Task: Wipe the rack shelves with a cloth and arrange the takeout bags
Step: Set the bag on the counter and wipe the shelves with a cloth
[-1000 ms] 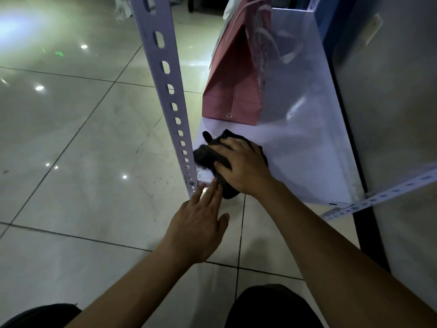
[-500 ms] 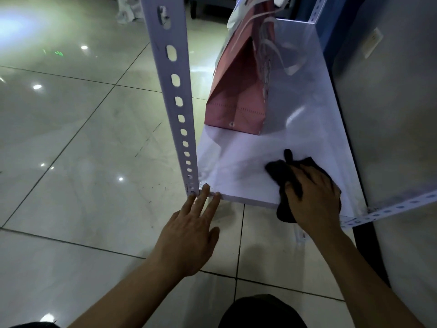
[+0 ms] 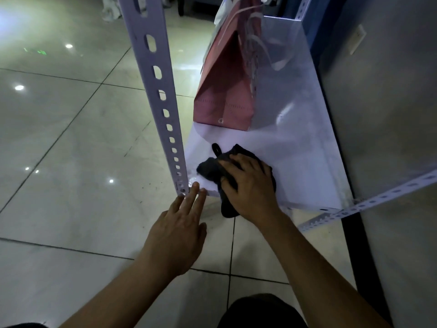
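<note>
A low white rack shelf (image 3: 300, 162) runs away from me, close to the floor. My right hand (image 3: 248, 185) presses a dark cloth (image 3: 210, 169) flat on the shelf's near left part; the cloth hangs a little over the front edge. My left hand (image 3: 179, 230) is spread, its fingertips resting on the shelf's front left corner by the upright post (image 3: 153, 74). A pink takeout bag (image 3: 224, 91) with white handles stands upright further back on the shelf.
A grey wall (image 3: 387, 114) bounds the shelf on the right. A perforated white rail (image 3: 369, 204) juts out at the front right. Glossy tiled floor (image 3: 71, 150) stretches to the left. My dark-clad knees show at the bottom edge.
My right hand slid the cloth from the shelf's left front to its right front, then back to the left. The left hand stayed on the corner.
</note>
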Tool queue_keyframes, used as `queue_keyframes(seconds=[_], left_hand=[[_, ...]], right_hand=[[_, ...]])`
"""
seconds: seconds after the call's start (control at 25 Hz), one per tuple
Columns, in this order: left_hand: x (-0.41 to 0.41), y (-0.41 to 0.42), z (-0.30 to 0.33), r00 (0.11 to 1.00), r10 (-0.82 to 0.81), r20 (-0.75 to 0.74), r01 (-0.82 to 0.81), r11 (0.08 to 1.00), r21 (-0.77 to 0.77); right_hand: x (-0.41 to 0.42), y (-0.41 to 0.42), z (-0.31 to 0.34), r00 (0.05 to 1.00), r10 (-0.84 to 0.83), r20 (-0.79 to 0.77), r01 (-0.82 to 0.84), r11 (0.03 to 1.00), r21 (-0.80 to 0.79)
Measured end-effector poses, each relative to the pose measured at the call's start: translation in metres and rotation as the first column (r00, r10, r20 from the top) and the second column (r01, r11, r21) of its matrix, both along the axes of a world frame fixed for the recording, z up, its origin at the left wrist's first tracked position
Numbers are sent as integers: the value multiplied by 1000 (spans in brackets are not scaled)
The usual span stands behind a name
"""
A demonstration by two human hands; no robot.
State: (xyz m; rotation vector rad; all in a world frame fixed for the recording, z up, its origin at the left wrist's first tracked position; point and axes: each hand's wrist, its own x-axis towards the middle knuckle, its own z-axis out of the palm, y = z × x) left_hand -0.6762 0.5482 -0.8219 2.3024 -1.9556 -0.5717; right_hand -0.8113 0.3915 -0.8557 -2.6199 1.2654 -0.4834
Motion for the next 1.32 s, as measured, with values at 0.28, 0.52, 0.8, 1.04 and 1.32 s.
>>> queue_keyframes(seconds=[0.28, 0.52, 0.8, 1.04, 1.32], left_hand=[[-3, -1, 5, 997, -9, 80, 8, 1000, 8], [-13, -10, 16, 995, -58, 84, 65, 995, -75], [-23, -13, 10, 982, -161, 98, 174, 974, -148], [-21, -15, 9, 979, -168, 116, 179, 979, -97], [-15, -19, 9, 974, -178, 142, 190, 978, -81]], right_hand=[[25, -28, 12, 985, -116, -130, 121, 992, 33], [-36, 27, 1, 982, -186, -19, 186, 982, -18], [-108, -42, 11, 693, -716, -85, 721, 689, 80], [-105, -34, 16, 642, -762, -86, 766, 637, 84], [-107, -22, 4, 880, -457, -130, 452, 890, -69]])
